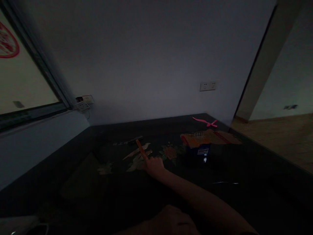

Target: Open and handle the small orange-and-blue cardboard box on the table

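Above the dark table my right hand (154, 165) is closed on the near end of a thin orange stick (140, 147), which points away and slightly left. The stick's far tip is by a small dark elongated object (135, 140) on the tabletop. Pale leaf shapes and a reddish flower pattern (170, 152) lie around and right of the stick. My left hand (173, 222), at the bottom edge, is closed and very dark; anything in it is hidden.
On the table (117, 125), a torn cardboard piece (220, 137) lies across a blue box (199, 150), right of my right hand. A pink ribbon (207, 123) is behind it. A thin shiny item (225, 182) lies nearer. The wall (146, 65) borders the far edge.
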`<state>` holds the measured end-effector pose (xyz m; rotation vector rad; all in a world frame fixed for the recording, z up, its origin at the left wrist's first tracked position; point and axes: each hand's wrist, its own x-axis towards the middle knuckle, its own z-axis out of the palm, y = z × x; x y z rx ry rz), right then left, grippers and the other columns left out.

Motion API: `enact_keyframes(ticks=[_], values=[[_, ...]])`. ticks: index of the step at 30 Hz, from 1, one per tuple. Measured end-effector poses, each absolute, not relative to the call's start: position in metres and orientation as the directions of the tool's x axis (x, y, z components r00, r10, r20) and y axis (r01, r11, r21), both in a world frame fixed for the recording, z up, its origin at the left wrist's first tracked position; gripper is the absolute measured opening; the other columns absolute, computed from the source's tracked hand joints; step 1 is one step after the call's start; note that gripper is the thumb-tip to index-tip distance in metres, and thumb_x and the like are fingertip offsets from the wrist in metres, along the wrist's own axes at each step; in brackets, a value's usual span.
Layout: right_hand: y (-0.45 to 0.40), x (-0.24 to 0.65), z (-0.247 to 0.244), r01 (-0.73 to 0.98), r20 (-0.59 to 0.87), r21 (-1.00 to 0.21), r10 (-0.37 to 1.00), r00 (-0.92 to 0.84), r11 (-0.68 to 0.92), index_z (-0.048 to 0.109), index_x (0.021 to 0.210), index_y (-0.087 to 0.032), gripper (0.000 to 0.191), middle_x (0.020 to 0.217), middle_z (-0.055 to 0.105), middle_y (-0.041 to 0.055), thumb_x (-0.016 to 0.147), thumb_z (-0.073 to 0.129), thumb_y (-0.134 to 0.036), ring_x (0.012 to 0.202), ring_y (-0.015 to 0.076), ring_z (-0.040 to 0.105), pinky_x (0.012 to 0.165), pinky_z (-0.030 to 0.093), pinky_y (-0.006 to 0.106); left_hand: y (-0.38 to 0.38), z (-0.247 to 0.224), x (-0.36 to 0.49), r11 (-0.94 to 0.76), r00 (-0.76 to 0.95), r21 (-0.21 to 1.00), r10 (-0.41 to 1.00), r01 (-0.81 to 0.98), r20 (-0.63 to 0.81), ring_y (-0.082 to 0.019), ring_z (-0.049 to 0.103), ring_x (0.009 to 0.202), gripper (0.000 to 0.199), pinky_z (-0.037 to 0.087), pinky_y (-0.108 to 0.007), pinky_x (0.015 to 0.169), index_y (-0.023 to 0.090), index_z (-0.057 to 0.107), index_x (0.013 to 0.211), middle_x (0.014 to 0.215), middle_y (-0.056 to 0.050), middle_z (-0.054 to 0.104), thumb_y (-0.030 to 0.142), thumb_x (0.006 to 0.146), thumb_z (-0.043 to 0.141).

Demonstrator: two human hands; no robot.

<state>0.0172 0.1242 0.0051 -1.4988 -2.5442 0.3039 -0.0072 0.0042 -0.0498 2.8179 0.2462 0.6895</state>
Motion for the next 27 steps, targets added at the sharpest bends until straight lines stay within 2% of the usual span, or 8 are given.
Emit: enact_keyframes(ticks=[3, 7, 10, 12, 14, 16, 20, 27], values=[[0.115, 0.055, 0.01, 0.797, 0.078, -0.363, 0.868, -0.49, 0.482, 0.042, 0.134, -0.022, 0.06, 0.103, 0.067, 0.0111, 0.083, 0.052, -0.053, 0.091, 0.0261, 0.065, 0.076, 0.05, 0.042, 0.002, -0.044, -0.005, -0.957, 0.825, 0.271, 0.238, 0.107, 0.513, -0.009, 0.064, 0.075, 0.031, 0.046, -0.019, 0.07, 0.022, 0.053, 0.109, 0.085, 0.0, 0.07, 0.034, 0.097, 0.027], [0.102, 0.143, 0.005, 0.731, 0.146, -0.514, 0.886, -0.44, 0.448, 0.067, 0.104, -0.023, 0.03, 0.098, 0.071, 0.0045, 0.087, 0.05, -0.041, 0.089, 0.0189, 0.065, 0.075, 0.048, 0.027, 0.0, -0.029, -0.003, -0.925, 0.679, 0.343, 0.358, 0.164, 0.641, -0.01, 0.063, 0.076, 0.024, 0.048, -0.02, 0.074, 0.022, 0.051, 0.11, 0.084, -0.002, 0.068, 0.016, 0.09, 0.038], [0.101, 0.224, -0.004, 0.721, 0.162, -0.616, 0.946, -0.281, 0.319, 0.069, 0.074, -0.015, 0.034, 0.071, 0.07, 0.0032, 0.088, 0.045, -0.035, 0.065, 0.0163, 0.065, 0.058, 0.046, 0.024, 0.006, -0.01, -0.001, -0.8, 0.599, 0.506, 0.586, 0.322, 0.546, -0.015, 0.06, 0.093, 0.032, 0.048, -0.025, 0.084, 0.023, 0.051, 0.112, 0.099, -0.006, 0.065, 0.01, 0.084, 0.044], [0.108, 0.275, -0.01, 0.707, 0.17, -0.672, 0.975, -0.141, 0.22, 0.066, 0.068, -0.014, 0.038, 0.062, 0.066, 0.0034, 0.088, 0.043, -0.037, 0.058, 0.0172, 0.062, 0.053, 0.046, 0.026, 0.018, 0.006, 0.003, -0.69, 0.56, 0.591, 0.708, 0.419, 0.43, -0.017, 0.057, 0.103, 0.033, 0.047, -0.03, 0.09, 0.023, 0.052, 0.113, 0.109, -0.008, 0.06, 0.011, 0.084, 0.046], [0.119, 0.314, -0.014, 0.678, 0.186, -0.722, 0.983, -0.005, 0.14, 0.065, 0.073, -0.013, 0.037, 0.067, 0.067, 0.0059, 0.086, 0.044, -0.04, 0.062, 0.0197, 0.063, 0.056, 0.048, 0.029, 0.036, 0.02, 0.01, -0.639, 0.522, 0.618, 0.756, 0.459, 0.395, -0.019, 0.053, 0.108, 0.031, 0.044, -0.034, 0.096, 0.022, 0.053, 0.113, 0.114, -0.008, 0.057, 0.014, 0.084, 0.046], [0.134, 0.339, -0.017, 0.631, 0.205, -0.769, 0.974, 0.093, 0.102, 0.064, 0.09, -0.012, 0.03, 0.086, 0.069, 0.0103, 0.08, 0.054, -0.038, 0.078, 0.0222, 0.065, 0.068, 0.05, 0.033, 0.06, 0.031, 0.021, -0.641, 0.484, 0.611, 0.762, 0.465, 0.431, -0.02, 0.051, 0.11, 0.027, 0.04, -0.038, 0.099, 0.021, 0.056, 0.11, 0.114, -0.009, 0.056, 0.015, 0.085, 0.046], [0.162, 0.343, -0.017, 0.506, 0.219, -0.849, 0.972, 0.081, 0.149, 0.057, 0.111, -0.012, 0.043, 0.116, 0.061, 0.0146, 0.072, 0.069, -0.027, 0.106, 0.0246, 0.057, 0.089, 0.046, 0.038, 0.106, 0.041, 0.046, -0.639, 0.362, 0.616, 0.769, 0.461, 0.527, -0.02, 0.052, 0.108, 0.025, 0.04, -0.038, 0.097, 0.019, 0.059, 0.104, 0.11, -0.008, 0.056, 0.013, 0.083, 0.047], [0.184, 0.307, -0.012, 0.318, 0.22, -0.92, 0.973, -0.068, 0.23, 0.057, 0.113, -0.015, 0.028, 0.117, 0.058, 0.0081, 0.087, 0.057, -0.027, 0.1, 0.0219, 0.059, 0.084, 0.049, 0.044, 0.148, 0.04, 0.064, -0.608, 0.284, 0.639, 0.791, 0.471, 0.543, -0.019, 0.054, 0.103, 0.027, 0.043, -0.036, 0.093, 0.015, 0.06, 0.102, 0.106, -0.008, 0.058, 0.008, 0.078, 0.05]])
